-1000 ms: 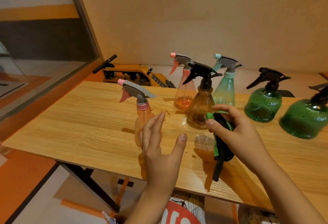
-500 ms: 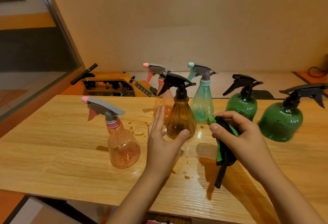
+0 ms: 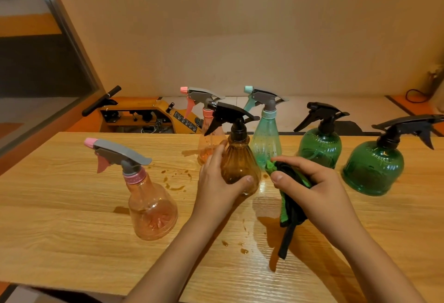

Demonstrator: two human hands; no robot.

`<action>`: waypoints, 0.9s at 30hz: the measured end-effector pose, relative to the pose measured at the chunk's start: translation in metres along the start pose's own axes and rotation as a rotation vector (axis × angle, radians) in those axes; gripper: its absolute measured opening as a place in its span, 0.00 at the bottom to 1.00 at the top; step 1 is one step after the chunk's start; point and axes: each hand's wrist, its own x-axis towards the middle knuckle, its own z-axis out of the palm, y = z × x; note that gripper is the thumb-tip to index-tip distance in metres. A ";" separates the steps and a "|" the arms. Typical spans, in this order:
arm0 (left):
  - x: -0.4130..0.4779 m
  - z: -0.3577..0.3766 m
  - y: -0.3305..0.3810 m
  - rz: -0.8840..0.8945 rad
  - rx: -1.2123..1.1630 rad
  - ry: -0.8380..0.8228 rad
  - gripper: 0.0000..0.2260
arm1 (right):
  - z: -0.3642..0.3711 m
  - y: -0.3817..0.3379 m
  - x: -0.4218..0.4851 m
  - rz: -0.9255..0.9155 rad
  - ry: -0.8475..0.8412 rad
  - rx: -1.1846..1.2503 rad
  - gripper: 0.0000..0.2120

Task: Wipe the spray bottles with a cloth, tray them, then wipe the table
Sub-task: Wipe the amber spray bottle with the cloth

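Several spray bottles stand on the wooden table (image 3: 60, 218). My left hand (image 3: 217, 182) grips the brown bottle with a black trigger (image 3: 240, 161) round its lower body. Just right of it, my right hand (image 3: 312, 189) holds a bunched green and black cloth (image 3: 292, 197), one end hanging down to the tabletop. A pink bottle with a grey trigger (image 3: 150, 204) stands at the left. Behind the brown one stand another pink bottle (image 3: 209, 139) and a teal bottle (image 3: 266, 139). Two dark green bottles (image 3: 320, 144) (image 3: 373, 168) stand at the right.
Brown drops and wet patches (image 3: 177, 182) lie on the table around the bottles and near the front (image 3: 242, 249). A yellow machine with a black handle (image 3: 144, 115) sits on the floor behind the table. A glass partition (image 3: 36, 74) is at the left.
My left hand has moved forward from open in front of the brown bottle to gripping its lower body. My right hand keeps holding the cloth beside it. The view has shifted right.
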 end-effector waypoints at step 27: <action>-0.094 -0.042 0.049 0.031 -0.335 -0.147 0.33 | -0.007 -0.054 -0.027 -0.180 0.083 -0.022 0.16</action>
